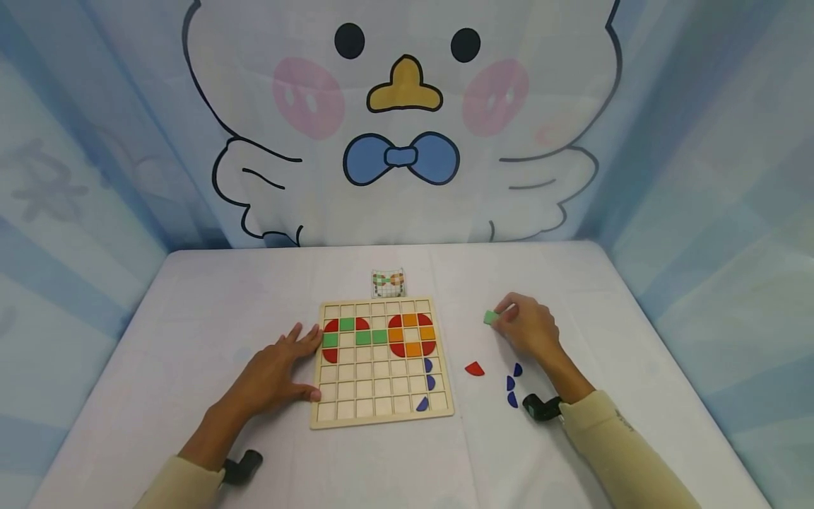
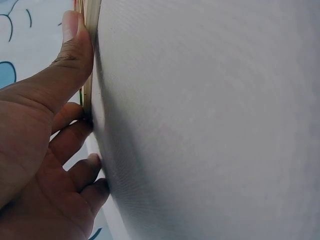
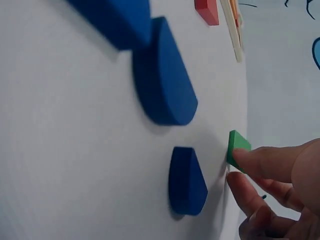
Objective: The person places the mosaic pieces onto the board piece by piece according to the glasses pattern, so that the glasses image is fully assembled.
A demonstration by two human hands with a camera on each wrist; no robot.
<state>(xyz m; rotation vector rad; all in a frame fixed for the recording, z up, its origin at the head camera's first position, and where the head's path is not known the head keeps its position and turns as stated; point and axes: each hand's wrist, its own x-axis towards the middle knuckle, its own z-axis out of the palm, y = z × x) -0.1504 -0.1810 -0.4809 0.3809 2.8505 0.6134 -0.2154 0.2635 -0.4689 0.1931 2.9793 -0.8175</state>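
Observation:
My right hand (image 1: pixel 526 325) pinches a green square tile (image 1: pixel 490 317) between thumb and fingers, to the right of the board; the right wrist view shows the green tile (image 3: pixel 239 145) under the thumb tip. My left hand (image 1: pixel 275 371) spreads along the left edge of the wooden grid board (image 1: pixel 362 424), thumb and fingertips against its rim. Red quarter-round pieces (image 1: pixel 329 356), green squares (image 1: pixel 346 324) and orange squares (image 1: pixel 413 349) fill cells in the upper rows. Three blue half-round pieces (image 1: pixel 430 382) lie in cells near the right side.
Right of the board lie a loose red piece (image 1: pixel 475 369) and three blue pieces (image 1: pixel 511 383), close to the right forearm. A small pattern card (image 1: pixel 388 283) sits behind the board. A white cloth covers the table (image 1: pixel 210 304), with a printed curtain (image 1: pixel 400 212) behind.

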